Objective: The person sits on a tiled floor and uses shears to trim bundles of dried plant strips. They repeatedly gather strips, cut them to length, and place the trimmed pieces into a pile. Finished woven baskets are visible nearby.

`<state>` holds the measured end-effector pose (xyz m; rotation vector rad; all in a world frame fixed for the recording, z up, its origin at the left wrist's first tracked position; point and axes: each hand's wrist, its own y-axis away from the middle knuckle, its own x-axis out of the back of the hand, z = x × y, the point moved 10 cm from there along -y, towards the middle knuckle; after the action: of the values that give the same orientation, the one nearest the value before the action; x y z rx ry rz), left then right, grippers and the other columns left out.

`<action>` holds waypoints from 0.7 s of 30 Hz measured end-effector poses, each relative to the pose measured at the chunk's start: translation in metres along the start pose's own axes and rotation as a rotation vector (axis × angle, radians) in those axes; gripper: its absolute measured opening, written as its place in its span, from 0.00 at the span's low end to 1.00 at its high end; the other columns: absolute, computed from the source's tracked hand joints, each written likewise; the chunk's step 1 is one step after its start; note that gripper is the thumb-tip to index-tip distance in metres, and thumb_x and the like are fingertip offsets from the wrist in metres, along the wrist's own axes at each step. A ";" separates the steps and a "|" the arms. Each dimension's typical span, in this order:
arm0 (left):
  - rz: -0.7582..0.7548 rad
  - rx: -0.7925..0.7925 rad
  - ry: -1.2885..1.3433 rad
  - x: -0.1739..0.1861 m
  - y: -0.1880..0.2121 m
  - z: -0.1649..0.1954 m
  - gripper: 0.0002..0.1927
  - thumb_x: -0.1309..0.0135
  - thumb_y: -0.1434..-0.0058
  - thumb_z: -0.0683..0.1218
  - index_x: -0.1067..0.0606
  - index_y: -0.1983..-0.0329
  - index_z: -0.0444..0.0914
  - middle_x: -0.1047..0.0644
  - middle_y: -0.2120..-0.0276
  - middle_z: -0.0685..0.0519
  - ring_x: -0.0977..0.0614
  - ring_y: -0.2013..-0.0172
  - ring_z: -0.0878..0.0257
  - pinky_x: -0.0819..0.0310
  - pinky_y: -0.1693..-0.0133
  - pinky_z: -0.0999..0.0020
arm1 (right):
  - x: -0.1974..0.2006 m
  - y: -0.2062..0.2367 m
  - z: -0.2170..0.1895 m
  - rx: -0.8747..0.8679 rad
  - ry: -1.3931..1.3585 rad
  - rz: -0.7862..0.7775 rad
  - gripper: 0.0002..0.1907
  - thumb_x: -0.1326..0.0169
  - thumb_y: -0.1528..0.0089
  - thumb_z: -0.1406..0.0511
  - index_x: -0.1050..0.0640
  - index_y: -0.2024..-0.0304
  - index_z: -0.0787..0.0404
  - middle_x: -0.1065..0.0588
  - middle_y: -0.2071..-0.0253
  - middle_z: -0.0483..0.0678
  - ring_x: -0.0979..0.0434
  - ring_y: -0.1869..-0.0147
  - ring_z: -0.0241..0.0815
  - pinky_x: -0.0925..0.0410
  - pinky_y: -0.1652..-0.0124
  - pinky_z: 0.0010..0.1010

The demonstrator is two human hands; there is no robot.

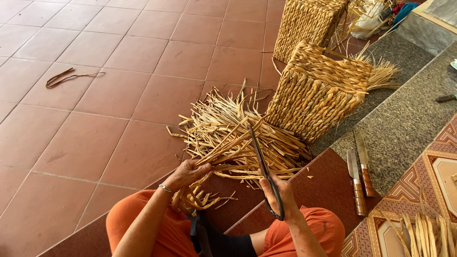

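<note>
My left hand (188, 173) grips a bunch of dried straw strands (223, 145) that fans up and away from my lap. My right hand (278, 192) holds black scissors (261, 159) by the handles, blades pointing up into the strands just right of the left hand. A heap of cut straw offcuts (223, 119) lies on the red tile floor right behind the strands. A thin bracelet sits on my left wrist. My knees in orange cloth fill the bottom edge.
A woven straw basket (316, 93) leans on the stone step, and a second one (307, 24) stands behind it. Two wooden-handled knives (359, 171) lie on the step at right. Loose straw strips (423, 235) rest at bottom right. A stray strand (69, 76) lies on the tiles at left.
</note>
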<state>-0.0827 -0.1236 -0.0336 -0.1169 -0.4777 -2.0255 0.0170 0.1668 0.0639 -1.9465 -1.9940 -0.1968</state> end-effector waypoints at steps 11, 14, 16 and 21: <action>0.100 0.011 -0.029 0.004 0.007 0.017 0.32 0.62 0.31 0.66 0.19 0.49 0.39 0.21 0.70 0.57 0.24 0.66 0.71 0.26 0.62 0.71 | -0.001 0.015 -0.054 0.411 0.296 0.068 0.38 0.45 0.29 0.43 0.29 0.35 0.70 0.24 0.56 0.47 0.22 0.59 0.34 0.28 0.60 0.26; 0.089 -0.013 -0.040 -0.001 0.011 0.026 0.33 0.61 0.30 0.67 0.19 0.48 0.38 0.22 0.72 0.55 0.25 0.68 0.68 0.26 0.64 0.68 | -0.001 0.007 -0.035 0.140 0.461 0.062 0.43 0.41 0.42 0.42 0.28 0.38 0.70 0.26 0.72 0.44 0.27 0.75 0.35 0.29 0.73 0.29; 0.095 0.039 -0.105 -0.003 0.017 0.025 0.33 0.60 0.30 0.67 0.18 0.48 0.38 0.24 0.74 0.51 0.25 0.71 0.65 0.27 0.67 0.64 | -0.001 0.005 -0.032 0.079 0.577 0.040 0.45 0.40 0.45 0.42 0.28 0.37 0.67 0.28 0.75 0.46 0.26 0.77 0.37 0.29 0.75 0.31; 0.132 -0.043 -0.315 -0.003 0.023 0.047 0.31 0.60 0.33 0.69 0.22 0.41 0.47 0.22 0.79 0.46 0.20 0.76 0.59 0.25 0.68 0.61 | 0.008 0.001 -0.053 0.237 0.743 0.089 0.46 0.40 0.45 0.41 0.28 0.38 0.68 0.29 0.74 0.46 0.26 0.77 0.36 0.30 0.78 0.31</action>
<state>-0.0670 -0.1123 0.0153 -0.4868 -0.6065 -1.8942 0.0258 0.1565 0.1161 -1.5006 -1.3687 -0.5425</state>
